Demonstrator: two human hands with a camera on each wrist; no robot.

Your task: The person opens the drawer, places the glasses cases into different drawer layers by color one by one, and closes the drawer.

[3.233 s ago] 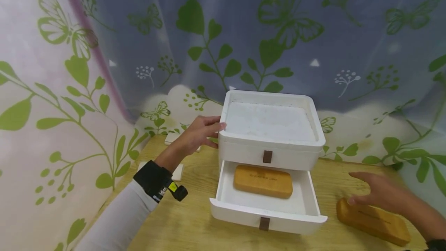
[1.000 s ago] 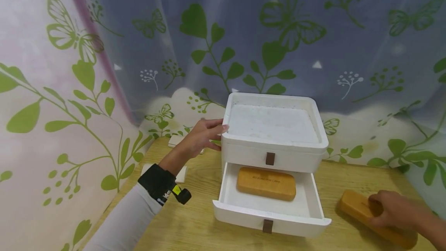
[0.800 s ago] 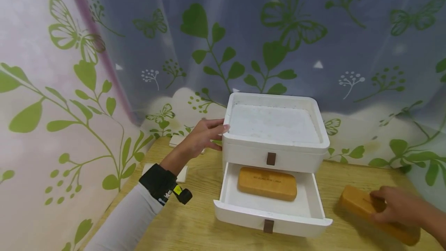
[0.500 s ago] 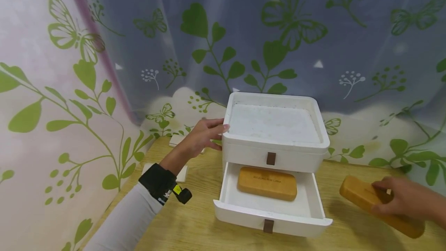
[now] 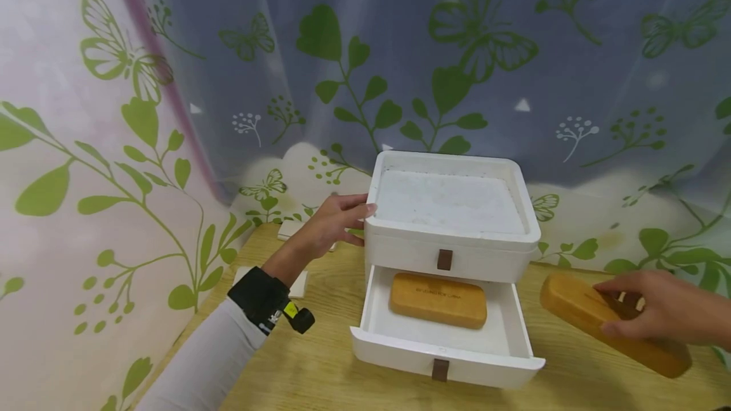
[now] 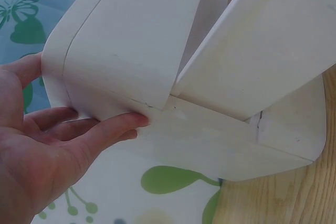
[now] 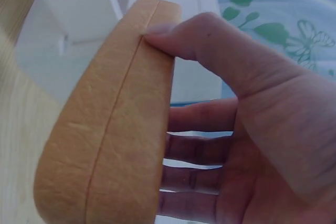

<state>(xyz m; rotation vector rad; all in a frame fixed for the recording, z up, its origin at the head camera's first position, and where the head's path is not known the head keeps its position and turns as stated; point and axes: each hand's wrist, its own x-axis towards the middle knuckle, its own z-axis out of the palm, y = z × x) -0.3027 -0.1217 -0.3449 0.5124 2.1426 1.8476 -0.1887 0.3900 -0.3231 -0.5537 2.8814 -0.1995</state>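
Observation:
Over the table on the right, my right hand (image 5: pixel 657 306) holds a tan glasses case (image 5: pixel 577 309), lifted and tilted. In the right wrist view the thumb presses the seamed edge of the case (image 7: pixel 126 108), and the other fingers lie along its far side. A similar glasses case (image 5: pixel 436 300) lies in the pulled-out lower drawer (image 5: pixel 497 341) of a small white drawer unit (image 5: pixel 451 202). My left hand (image 5: pixel 328 224) touches the unit's left side, thumb at the top rim; its fingers look loosely extended in the left wrist view.
The upper drawer (image 5: pixel 400 252), with a brown pull tab, is closed. Pale flat pieces (image 5: pixel 298 284) lie on the wooden table (image 5: pixel 320 335) at the left. A curtain (image 5: pixel 228 81) printed with leaves and butterflies hangs behind the unit.
My right hand has come down onto the case on the table, gripped it, raised it and brought it slightly toward the drawer unit. The left hand stays at the unit's side.

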